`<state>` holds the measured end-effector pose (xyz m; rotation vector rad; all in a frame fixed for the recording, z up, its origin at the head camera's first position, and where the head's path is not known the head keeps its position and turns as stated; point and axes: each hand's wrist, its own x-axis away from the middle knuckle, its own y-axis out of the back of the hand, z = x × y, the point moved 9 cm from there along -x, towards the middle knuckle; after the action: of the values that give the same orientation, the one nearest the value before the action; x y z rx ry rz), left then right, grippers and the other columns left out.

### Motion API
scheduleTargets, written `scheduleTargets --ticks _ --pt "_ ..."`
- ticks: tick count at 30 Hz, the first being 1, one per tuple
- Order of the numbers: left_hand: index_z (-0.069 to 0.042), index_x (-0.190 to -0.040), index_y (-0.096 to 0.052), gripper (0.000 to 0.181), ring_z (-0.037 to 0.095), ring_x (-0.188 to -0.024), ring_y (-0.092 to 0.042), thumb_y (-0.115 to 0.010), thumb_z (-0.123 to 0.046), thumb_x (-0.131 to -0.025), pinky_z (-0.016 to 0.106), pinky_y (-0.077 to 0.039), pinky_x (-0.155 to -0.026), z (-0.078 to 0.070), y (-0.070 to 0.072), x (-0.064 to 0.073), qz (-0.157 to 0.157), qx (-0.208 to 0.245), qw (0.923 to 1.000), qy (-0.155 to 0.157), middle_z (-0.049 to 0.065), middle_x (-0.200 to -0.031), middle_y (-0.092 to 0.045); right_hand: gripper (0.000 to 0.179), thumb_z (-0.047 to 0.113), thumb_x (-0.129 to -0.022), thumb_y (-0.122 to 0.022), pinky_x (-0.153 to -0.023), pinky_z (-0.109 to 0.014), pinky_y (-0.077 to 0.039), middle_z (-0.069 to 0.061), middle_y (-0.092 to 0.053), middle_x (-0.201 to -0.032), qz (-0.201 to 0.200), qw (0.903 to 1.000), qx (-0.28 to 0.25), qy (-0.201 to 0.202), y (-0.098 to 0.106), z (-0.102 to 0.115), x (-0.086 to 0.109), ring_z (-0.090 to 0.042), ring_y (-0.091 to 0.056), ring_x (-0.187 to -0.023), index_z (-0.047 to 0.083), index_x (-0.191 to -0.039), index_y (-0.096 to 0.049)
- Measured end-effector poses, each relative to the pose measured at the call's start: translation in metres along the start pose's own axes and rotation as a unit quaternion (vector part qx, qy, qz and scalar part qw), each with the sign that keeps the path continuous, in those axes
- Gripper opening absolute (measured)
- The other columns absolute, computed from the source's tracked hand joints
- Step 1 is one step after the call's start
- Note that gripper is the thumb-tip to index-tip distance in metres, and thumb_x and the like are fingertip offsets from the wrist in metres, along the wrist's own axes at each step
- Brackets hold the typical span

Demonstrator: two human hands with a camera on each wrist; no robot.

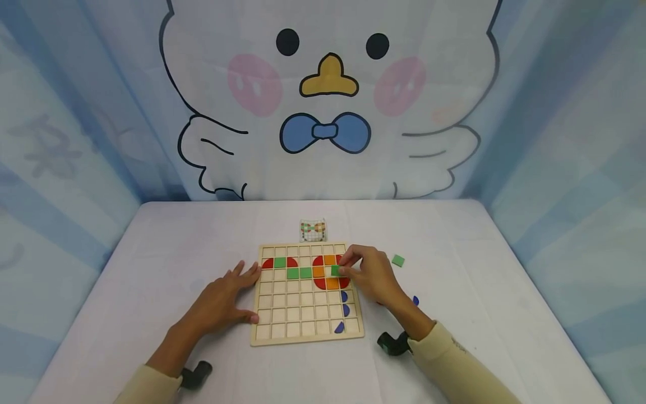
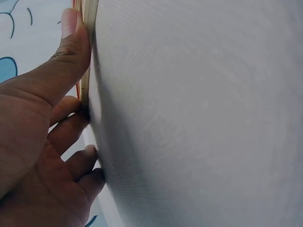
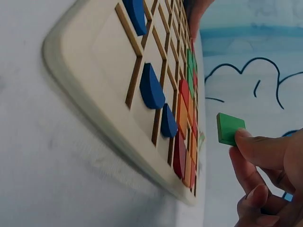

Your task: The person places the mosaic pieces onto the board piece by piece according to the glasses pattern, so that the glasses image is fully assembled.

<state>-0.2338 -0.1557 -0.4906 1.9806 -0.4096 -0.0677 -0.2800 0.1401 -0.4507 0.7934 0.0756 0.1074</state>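
A wooden grid board (image 1: 307, 301) lies on the white table. My left hand (image 1: 219, 303) rests at its left side, thumb and fingers spread apart and touching the edge. Between thumb and fingertip, my right hand (image 1: 374, 276) pinches a green square tile (image 3: 230, 127), held over the upper right cells. Around that spot sit red rounded pieces (image 1: 319, 284) and orange squares (image 1: 330, 260). Further left, green squares (image 1: 292, 273) and red quarter pieces (image 1: 267, 263) fill some cells. Blue curved pieces (image 3: 152, 87) lie in the right-hand column and near the bottom right corner.
Behind the board is a small card (image 1: 313, 230) printed with a coloured grid pattern. A loose green tile (image 1: 398, 260) and a blue piece (image 1: 415, 300) lie right of the board. Dark wrist devices (image 1: 393, 343) sit by both sleeves. A printed curtain (image 1: 323, 168) stands behind the table.
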Motion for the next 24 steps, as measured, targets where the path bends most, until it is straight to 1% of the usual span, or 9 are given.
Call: scheduleTargets --ticks 4,6,10,13,15,20,24 --pt "-0.015 -0.165 -0.039 0.116 0.056 -0.156 -0.031 -0.096 -0.046 -0.069 0.073 -0.035 -0.12 0.001 0.0 0.0 0.0 -0.001 1.0 0.001 0.014 -0.171 -0.036 0.014 0.018 -0.09 -0.087 -0.064 -0.029 -0.04 0.007 -0.07 -0.085 0.006 0.9998 -0.01 0.017 -0.011 0.014 -0.003 -0.018 -0.052 -0.073 0.023 -0.09 -0.074" --pt "-0.016 -0.165 -0.039 0.116 0.056 -0.156 -0.031 -0.096 -0.046 -0.069 0.073 -0.035 -0.121 0.002 0.0 0.0 0.001 0.0 1.0 0.004 0.014 -0.171 -0.036 0.015 0.018 -0.09 -0.087 -0.063 -0.028 -0.042 0.008 -0.07 -0.084 0.011 0.9994 -0.019 0.028 -0.016 0.021 -0.004 -0.016 -0.054 -0.073 0.023 -0.089 -0.073" --pt "-0.016 -0.165 -0.038 0.117 0.058 -0.155 -0.032 -0.097 -0.046 -0.069 0.073 -0.034 -0.121 0.002 0.0 0.0 0.003 0.004 1.0 0.008 0.015 -0.171 -0.035 0.016 0.016 -0.091 -0.086 -0.068 -0.031 -0.048 0.009 -0.07 -0.083 0.023 0.9978 -0.035 0.051 -0.027 0.034 -0.005 -0.013 -0.06 -0.078 0.024 -0.088 -0.072" --pt "-0.016 -0.165 -0.038 0.117 0.058 -0.155 -0.032 -0.097 -0.046 -0.069 0.072 -0.034 -0.121 0.002 0.0 0.0 0.002 0.003 1.0 0.007 0.015 -0.171 -0.036 0.016 0.016 -0.091 -0.086 -0.068 -0.031 -0.048 0.009 -0.07 -0.083 0.031 0.9966 -0.04 0.066 -0.035 0.044 -0.007 -0.012 -0.061 -0.079 0.024 -0.088 -0.072" --pt "-0.016 -0.165 -0.038 0.117 0.057 -0.155 -0.031 -0.096 -0.046 -0.069 0.072 -0.034 -0.121 0.002 0.0 0.0 0.002 0.003 1.0 0.006 0.014 -0.171 -0.036 0.016 0.017 -0.09 -0.086 -0.065 -0.031 -0.047 0.009 -0.069 -0.082 0.034 0.9961 -0.039 0.072 -0.04 0.05 -0.008 -0.012 -0.06 -0.077 0.024 -0.087 -0.072" --pt "-0.016 -0.165 -0.038 0.116 0.057 -0.155 -0.032 -0.096 -0.047 -0.07 0.074 -0.035 -0.12 0.001 0.0 0.0 0.003 0.002 1.0 0.002 0.015 -0.171 -0.036 0.017 0.017 -0.088 -0.088 -0.068 -0.029 -0.047 0.011 -0.07 -0.08 0.04 0.9944 -0.04 0.089 -0.052 0.063 -0.011 -0.01 -0.062 -0.079 0.024 -0.087 -0.073" --pt "-0.016 -0.166 -0.037 0.116 0.059 -0.154 -0.033 -0.095 -0.049 -0.07 0.074 -0.035 -0.12 0.002 -0.001 -0.001 0.004 0.001 1.0 0.0 0.016 -0.171 -0.036 0.017 0.018 -0.087 -0.089 -0.067 -0.028 -0.046 0.011 -0.072 -0.08 0.046 0.9933 -0.035 0.1 -0.061 0.073 -0.014 -0.009 -0.063 -0.078 0.024 -0.086 -0.073"
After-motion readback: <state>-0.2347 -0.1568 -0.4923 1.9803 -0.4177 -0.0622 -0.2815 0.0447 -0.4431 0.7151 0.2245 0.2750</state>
